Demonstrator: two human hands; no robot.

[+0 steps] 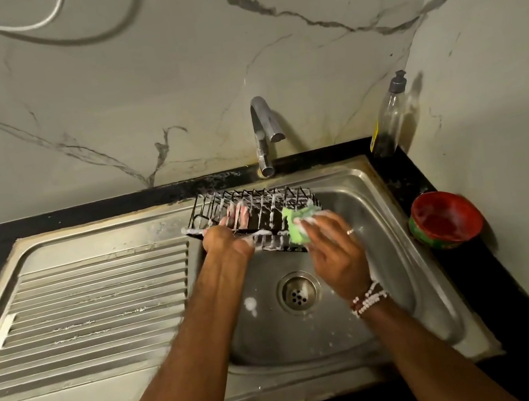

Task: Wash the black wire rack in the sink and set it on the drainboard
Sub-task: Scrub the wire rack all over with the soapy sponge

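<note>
The black wire rack (267, 208), streaked with white foam, is held above the far side of the steel sink basin (384, 251). My left hand (228, 241) grips its near left rail, fingers curled through the wires. My right hand (331, 245) presses a green sponge (296, 230) against the rack's right front side. The ribbed drainboard (99, 300) lies to the left of the basin.
A chrome tap (263, 131) stands behind the basin with no water running. A clear soap bottle (388, 116) is in the back right corner. A red bowl (446, 219) sits on the black counter at the right. The drain (299, 293) is below my hands.
</note>
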